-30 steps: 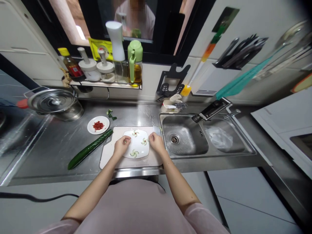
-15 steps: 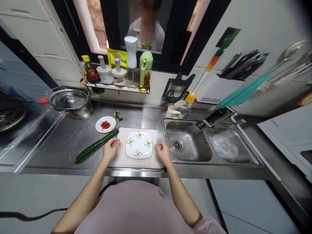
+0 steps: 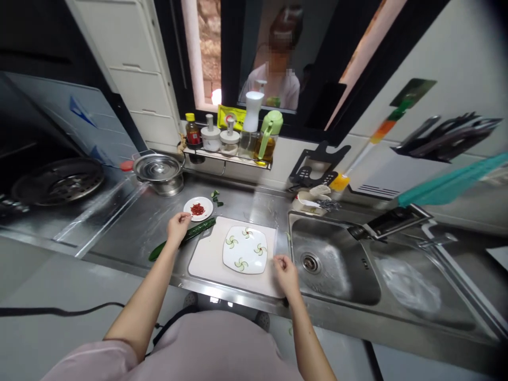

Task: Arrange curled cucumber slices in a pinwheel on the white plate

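My left hand is over the cucumber, its fingertips drawn together at the rim of a small white plate. Chopped red bits lie on that plate; whether anything is between my fingertips is too small to see. On the cutting board sits a square white plate, decorated with several pinwheels of thin green-edged slices. Beside the board's right edge hovers my right hand, fingers loosely curled, thumb apart, with nothing visible in it.
Green scraps lie behind the small plate. A lidded steel pot stands at the back left. The sink is to the right, a plastic bag in its second basin. Condiment bottles line a rack below the window.
My left hand has moved from the board's left edge up and left to the small plate's rim. My right hand remains beside the board, its fingers somewhat looser. The view has shifted.
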`<act>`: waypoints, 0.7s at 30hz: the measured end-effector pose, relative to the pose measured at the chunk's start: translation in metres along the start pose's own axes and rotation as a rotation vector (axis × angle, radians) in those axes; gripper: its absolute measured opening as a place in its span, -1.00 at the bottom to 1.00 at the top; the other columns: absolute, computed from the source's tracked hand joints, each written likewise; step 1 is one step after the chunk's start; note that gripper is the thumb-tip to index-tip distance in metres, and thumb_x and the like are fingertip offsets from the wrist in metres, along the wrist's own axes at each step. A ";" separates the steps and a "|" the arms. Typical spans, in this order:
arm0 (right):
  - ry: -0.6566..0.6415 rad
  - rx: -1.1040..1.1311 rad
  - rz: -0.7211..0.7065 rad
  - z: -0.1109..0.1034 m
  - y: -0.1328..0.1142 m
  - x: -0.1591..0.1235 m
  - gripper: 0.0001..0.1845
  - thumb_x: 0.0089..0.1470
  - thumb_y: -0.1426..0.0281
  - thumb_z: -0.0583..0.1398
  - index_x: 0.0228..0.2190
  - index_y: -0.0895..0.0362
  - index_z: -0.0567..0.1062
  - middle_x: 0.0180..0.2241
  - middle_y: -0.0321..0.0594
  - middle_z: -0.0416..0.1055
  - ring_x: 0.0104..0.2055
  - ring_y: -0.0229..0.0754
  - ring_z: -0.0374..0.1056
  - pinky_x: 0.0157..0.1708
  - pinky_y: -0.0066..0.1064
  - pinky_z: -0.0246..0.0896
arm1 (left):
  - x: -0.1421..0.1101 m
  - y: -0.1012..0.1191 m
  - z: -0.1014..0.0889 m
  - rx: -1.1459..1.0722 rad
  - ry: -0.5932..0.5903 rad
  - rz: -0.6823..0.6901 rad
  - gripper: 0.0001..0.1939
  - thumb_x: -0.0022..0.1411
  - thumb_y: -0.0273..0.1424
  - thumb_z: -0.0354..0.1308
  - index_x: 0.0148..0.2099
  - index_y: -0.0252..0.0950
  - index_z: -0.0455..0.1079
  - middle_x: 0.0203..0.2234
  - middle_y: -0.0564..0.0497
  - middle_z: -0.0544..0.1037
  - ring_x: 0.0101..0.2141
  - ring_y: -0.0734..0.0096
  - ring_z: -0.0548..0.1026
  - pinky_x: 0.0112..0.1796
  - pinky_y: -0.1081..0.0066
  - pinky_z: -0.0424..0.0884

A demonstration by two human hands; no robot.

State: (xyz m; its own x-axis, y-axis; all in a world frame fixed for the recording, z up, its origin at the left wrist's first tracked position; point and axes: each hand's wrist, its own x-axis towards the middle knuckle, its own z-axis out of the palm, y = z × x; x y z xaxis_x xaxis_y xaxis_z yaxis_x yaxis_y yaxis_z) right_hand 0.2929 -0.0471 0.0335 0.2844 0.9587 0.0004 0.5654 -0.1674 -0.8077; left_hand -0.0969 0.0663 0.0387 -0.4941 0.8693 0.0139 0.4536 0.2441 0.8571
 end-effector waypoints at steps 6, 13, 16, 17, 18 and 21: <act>-0.007 0.034 0.008 0.005 -0.004 -0.001 -0.56 -0.07 0.04 0.07 -0.45 0.15 0.49 -0.66 -0.36 0.17 -0.56 -0.23 0.14 -0.51 -0.43 0.03 | 0.030 -0.012 -0.003 0.251 -0.013 -0.097 -0.75 0.12 -0.30 0.11 -0.18 -0.26 0.51 -0.40 0.00 0.59 -0.36 0.35 0.50 -0.31 0.43 0.31; -0.029 0.055 0.037 0.011 -0.005 -0.002 -0.51 -0.12 -0.02 0.08 -0.45 0.16 0.49 -0.68 -0.38 0.13 -0.58 -0.24 0.11 -0.52 -0.41 0.03 | 0.056 -0.012 0.001 0.538 -0.118 -0.076 -0.75 0.18 -0.30 0.08 -0.11 -0.15 0.50 -0.20 -0.03 0.62 -0.12 0.21 0.52 -0.13 0.32 0.32; -0.043 0.048 0.040 0.012 -0.006 -0.003 -0.49 -0.13 -0.03 0.09 -0.45 0.17 0.49 -0.69 -0.39 0.12 -0.59 -0.23 0.11 -0.53 -0.41 0.03 | 0.064 -0.007 0.006 0.638 -0.172 -0.044 -0.75 0.20 -0.31 0.07 -0.12 -0.12 0.51 -0.17 -0.04 0.62 -0.07 0.18 0.50 -0.08 0.28 0.30; -0.045 0.045 0.042 0.012 -0.006 -0.004 -0.49 -0.13 -0.03 0.08 -0.45 0.17 0.49 -0.69 -0.38 0.13 -0.59 -0.23 0.12 -0.52 -0.40 0.04 | 0.066 -0.005 0.008 0.670 -0.192 -0.031 -0.75 0.20 -0.32 0.06 -0.13 -0.12 0.51 -0.16 -0.05 0.61 -0.06 0.16 0.50 -0.07 0.26 0.30; -0.050 0.043 0.045 0.012 -0.007 -0.004 -0.49 -0.13 -0.03 0.08 -0.45 0.18 0.49 -0.68 -0.36 0.16 -0.58 -0.22 0.13 -0.51 -0.40 0.05 | 0.068 -0.003 0.010 0.700 -0.211 -0.019 -0.75 0.19 -0.32 0.06 -0.14 -0.13 0.52 -0.16 -0.06 0.61 -0.06 0.14 0.49 -0.07 0.25 0.30; -0.078 0.032 0.056 0.011 -0.011 -0.004 -0.50 -0.13 0.00 0.08 -0.43 0.18 0.49 -0.64 -0.30 0.26 -0.55 -0.20 0.18 -0.47 -0.37 0.10 | 0.072 0.001 0.017 0.758 -0.256 0.005 -0.77 0.17 -0.32 0.08 -0.19 -0.14 0.54 -0.17 -0.08 0.61 -0.06 0.11 0.48 -0.07 0.23 0.29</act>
State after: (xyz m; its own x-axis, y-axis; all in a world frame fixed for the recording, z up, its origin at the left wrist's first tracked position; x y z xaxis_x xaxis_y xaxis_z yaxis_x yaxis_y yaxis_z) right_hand 0.2771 -0.0461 0.0355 0.2530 0.9633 -0.0901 0.5251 -0.2149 -0.8234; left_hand -0.1199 0.1361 0.0317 -0.3471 0.9202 -0.1807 0.8813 0.3860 0.2725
